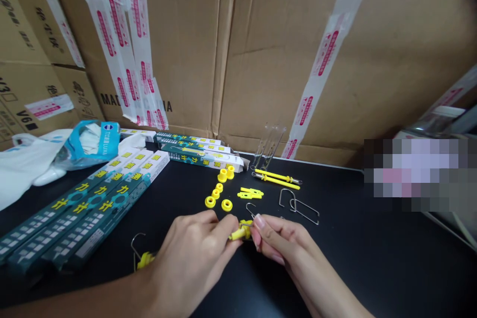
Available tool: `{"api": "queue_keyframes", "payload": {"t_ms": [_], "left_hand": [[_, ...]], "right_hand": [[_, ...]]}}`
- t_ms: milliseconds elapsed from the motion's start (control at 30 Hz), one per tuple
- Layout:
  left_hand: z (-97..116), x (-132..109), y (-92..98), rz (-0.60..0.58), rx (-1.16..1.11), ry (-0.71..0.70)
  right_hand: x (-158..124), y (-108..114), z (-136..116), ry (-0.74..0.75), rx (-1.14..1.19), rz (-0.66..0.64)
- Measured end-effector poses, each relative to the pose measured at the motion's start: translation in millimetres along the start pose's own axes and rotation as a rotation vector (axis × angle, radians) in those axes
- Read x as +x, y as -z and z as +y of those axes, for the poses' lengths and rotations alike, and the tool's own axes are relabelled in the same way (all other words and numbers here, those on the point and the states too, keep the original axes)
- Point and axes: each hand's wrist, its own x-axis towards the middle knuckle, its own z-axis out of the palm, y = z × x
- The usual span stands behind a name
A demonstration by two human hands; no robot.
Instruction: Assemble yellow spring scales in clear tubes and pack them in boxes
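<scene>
In the middle of the table my left hand (199, 243) is closed around a yellow plastic spring scale part (240, 231), whose body is partly hidden by the fingers. My right hand (285, 241) pinches a thin metal wire (247, 224) between thumb and index finger, right at the yellow part. A metal hook (250, 205) shows just beyond the fingertips. Beside my left forearm lies another yellow piece (146, 260) with a wire hook (136, 239), half covered by the arm. Several yellow collars (209, 202) stand beyond my left hand.
Flat yellow pieces (250, 193), yellow rods with springs (278, 179), bent wire loops (305, 211) and clear tubes (270, 144) lie farther back. Long dark green boxes (84, 206) fill the left side, with a blue packet (91, 141) behind. Cardboard (283, 49) walls the back.
</scene>
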Motion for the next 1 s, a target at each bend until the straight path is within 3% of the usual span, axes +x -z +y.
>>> {"api": "queue_keyframes", "payload": {"t_ms": [200, 433, 667, 733, 900, 1000], "left_hand": [[0.9, 1.0, -0.7, 0.111, 0.080, -0.133], [-4.0, -1.8, -2.8, 0.094, 0.116, -0.174], [-5.8, -5.1, -2.4, 0.133, 0.156, -0.228], [-7.3, -6.1, -1.9, 0.133, 0.168, -0.234], [-13.5, -7.6, 1.4, 0.126, 0.181, -0.206], [-14.1, -5.2, 6.6, 0.131, 0.191, -0.193]], "right_hand": [[2.7, 1.2, -1.4, 0.035, -0.045, -0.037], [6.0, 7.4, 6.2, 0.100, -0.276, -0.057], [1.6, 9.1, 8.2, 0.198, -0.538, 0.002], [0.7, 11.5, 7.4, 0.316, -0.670, 0.029], [0.6, 24.7, 7.5, 0.857, -1.007, 0.156], [-2.5, 27.1, 4.9, 1.079, -1.207, 0.189]]}}
